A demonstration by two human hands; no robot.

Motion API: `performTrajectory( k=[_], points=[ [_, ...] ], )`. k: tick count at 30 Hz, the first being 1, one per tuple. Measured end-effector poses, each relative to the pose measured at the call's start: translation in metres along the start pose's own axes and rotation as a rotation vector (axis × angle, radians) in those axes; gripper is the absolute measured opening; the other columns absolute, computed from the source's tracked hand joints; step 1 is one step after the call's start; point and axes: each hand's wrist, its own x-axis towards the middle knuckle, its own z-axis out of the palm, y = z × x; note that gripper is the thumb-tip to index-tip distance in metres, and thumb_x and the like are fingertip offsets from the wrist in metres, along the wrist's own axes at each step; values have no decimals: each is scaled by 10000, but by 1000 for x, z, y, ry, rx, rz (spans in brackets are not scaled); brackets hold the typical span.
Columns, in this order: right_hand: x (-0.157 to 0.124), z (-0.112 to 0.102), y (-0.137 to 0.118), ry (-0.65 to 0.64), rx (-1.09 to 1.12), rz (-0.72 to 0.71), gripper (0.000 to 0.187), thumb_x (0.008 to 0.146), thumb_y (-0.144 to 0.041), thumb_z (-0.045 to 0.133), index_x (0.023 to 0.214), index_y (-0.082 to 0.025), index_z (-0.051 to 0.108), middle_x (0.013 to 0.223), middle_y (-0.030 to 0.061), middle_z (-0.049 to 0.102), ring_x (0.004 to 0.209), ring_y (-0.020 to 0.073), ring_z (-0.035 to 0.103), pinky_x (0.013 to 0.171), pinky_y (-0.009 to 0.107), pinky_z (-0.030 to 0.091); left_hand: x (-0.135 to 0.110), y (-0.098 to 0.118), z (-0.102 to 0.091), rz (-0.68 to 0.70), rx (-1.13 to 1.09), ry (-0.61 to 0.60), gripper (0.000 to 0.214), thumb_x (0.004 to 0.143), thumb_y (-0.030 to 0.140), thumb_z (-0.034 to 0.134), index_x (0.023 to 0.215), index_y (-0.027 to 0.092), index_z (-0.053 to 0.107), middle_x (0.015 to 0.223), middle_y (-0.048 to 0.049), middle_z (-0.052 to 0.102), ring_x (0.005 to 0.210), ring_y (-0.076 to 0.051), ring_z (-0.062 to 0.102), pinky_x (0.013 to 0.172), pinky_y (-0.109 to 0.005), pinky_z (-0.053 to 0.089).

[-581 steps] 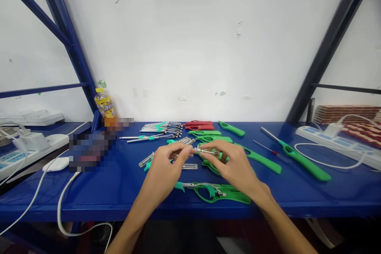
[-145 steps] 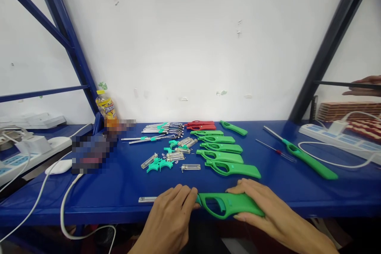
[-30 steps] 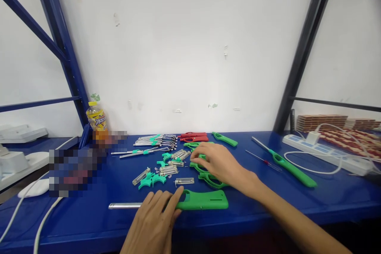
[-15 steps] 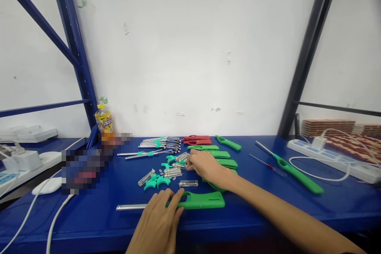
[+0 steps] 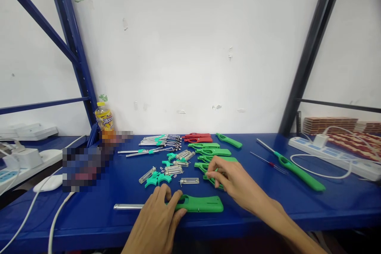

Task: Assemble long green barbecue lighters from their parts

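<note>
At the front of the blue table, my left hand (image 5: 156, 216) is closed around the trigger part of a green gas lighter (image 5: 204, 204). Its metal barrel points left and its green handle lies to the right. Over the row of green lighter casings (image 5: 213, 152), my right hand (image 5: 232, 174) has thumb and fingertips pinched together. Whatever is between those fingertips is too small to make out. A clear fuel tank (image 5: 190, 181) lies between the hands, with more tanks (image 5: 173, 170) and teal triggers (image 5: 157, 179) behind it.
Metal barrels with wires (image 5: 159, 141) and red casings (image 5: 199, 139) lie at the back. To the right are another green lighter (image 5: 303, 174), a thin screwdriver (image 5: 270, 163) and a power strip (image 5: 333, 158). A drink bottle (image 5: 104, 119) and white cables (image 5: 58, 214) are on the left.
My right hand has moved from the clear tanks rightward and toward me, over the green casings, its fingers pinched. My left hand stays on the lighter, almost unmoved.
</note>
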Motion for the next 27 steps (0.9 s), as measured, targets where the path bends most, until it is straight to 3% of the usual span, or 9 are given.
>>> performTrajectory(
  k=[4, 7, 11, 18, 22, 27],
  points=[
    [-24, 2, 13, 123, 207, 126, 150, 1047, -327, 566, 925, -248, 605, 683, -42, 641, 640, 161, 656, 578, 243, 428, 1, 0, 4, 9, 82, -24, 303, 1077, 303, 454, 1301, 227, 644, 1026, -102, 681, 882, -299, 674, 760, -440, 556],
    [-32, 5, 17, 131, 260, 160, 168, 1033, -347, 589, 901, -247, 617, 703, -36, 650, 639, 160, 657, 590, 248, 441, 1, -1, 6, 11, 81, -41, 268, 1056, 295, 506, 1270, 243, 658, 1006, -89, 681, 869, -294, 662, 749, -430, 534],
    [-36, 9, 15, 89, 263, 179, 164, 1018, -331, 613, 882, -243, 637, 697, -32, 673, 664, 169, 681, 624, 255, 457, 2, 2, 2, 14, 62, -1, 318, 1042, 300, 530, 1340, 238, 625, 1108, -99, 697, 934, -293, 683, 792, -429, 558],
    [-37, 16, 18, 112, 281, 158, 167, 1029, -335, 611, 902, -237, 657, 728, -31, 686, 690, 169, 683, 693, 260, 478, 8, 17, -2, 116, -55, -18, 578, 1012, 135, 488, 1565, 296, 443, 1448, -87, 628, 1279, -267, 625, 989, -404, 585],
    [-38, 21, 21, 144, 220, 135, 203, 1037, -337, 603, 871, -236, 661, 745, -28, 665, 702, 167, 634, 695, 259, 454, 9, 22, 4, 161, -74, -65, 638, 968, 81, 484, 1564, 302, 450, 1430, -75, 659, 1271, -284, 644, 998, -464, 593],
    [-41, 24, 20, 151, 152, 111, 247, 1080, -364, 520, 878, -238, 586, 771, -26, 637, 705, 170, 583, 703, 271, 434, 13, 26, 6, 155, -110, -55, 528, 990, 124, 518, 1499, 262, 522, 1358, -101, 691, 1208, -296, 674, 967, -488, 607]
  ],
)
